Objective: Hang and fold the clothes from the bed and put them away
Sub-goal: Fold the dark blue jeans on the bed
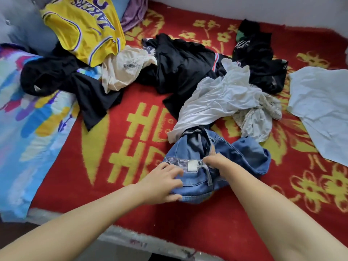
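Blue jeans [243,153] lie crumpled near the front of the red and yellow bed cover [143,102]. My left hand [162,182] grips the waistband's left side, fingers curled over the denim. My right hand [216,162] grips the waistband just right of the white label, its fingertips tucked into the fabric. Behind the jeans sits a pile: a white shirt [216,102], black garments [180,66], a cream top [122,68], a yellow Lakers jersey [84,25] and another black piece [261,59].
A pale blue-white shirt [320,108] lies spread at the right. A colourful quilt [32,119] covers the left side, with a black garment [62,80] across it. A purple cloth [133,12] and a grey headboard [18,19] are at the back left. The bed's front edge [150,240] runs below my arms.
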A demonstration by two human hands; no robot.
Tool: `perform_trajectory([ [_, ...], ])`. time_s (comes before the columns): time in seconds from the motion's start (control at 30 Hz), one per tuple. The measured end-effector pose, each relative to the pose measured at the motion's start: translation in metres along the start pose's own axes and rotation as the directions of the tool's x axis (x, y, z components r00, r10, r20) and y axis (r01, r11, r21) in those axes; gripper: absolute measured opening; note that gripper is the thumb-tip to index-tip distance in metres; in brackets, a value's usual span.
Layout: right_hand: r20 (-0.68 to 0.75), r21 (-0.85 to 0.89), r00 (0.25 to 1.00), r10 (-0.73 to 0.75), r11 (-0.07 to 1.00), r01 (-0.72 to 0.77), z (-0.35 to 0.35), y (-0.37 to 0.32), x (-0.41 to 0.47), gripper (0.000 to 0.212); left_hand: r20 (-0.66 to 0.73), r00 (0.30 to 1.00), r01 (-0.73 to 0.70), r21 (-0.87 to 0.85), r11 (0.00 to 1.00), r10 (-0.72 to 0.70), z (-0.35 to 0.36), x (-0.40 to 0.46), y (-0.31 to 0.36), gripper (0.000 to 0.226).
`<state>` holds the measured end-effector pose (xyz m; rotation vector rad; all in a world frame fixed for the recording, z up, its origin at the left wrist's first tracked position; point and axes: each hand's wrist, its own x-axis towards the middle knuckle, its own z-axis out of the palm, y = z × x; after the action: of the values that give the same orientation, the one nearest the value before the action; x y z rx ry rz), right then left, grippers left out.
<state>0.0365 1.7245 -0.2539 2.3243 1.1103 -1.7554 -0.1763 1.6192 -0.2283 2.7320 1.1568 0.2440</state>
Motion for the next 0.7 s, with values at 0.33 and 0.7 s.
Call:
perform_trajectory([
  [0.33, 0.274, 0.378, 0.959, -0.077, 0.925, -0.034, -0.098, 0.047, -0.081, 0.026, 0.545, 0.778, 0.604, -0.517, 0.606, -0.312, 0.045, 0.057, 0.009, 0.060],
  [0.7, -0.173, 0.542, 0.846, -0.504, 0.668, 0.509, -0.147, -0.122, -0.175, 0.014, -0.086, 0.684, 0.160, -0.951, 0.263, -0.724, -0.152, 0.102, -0.029, 0.037],
])
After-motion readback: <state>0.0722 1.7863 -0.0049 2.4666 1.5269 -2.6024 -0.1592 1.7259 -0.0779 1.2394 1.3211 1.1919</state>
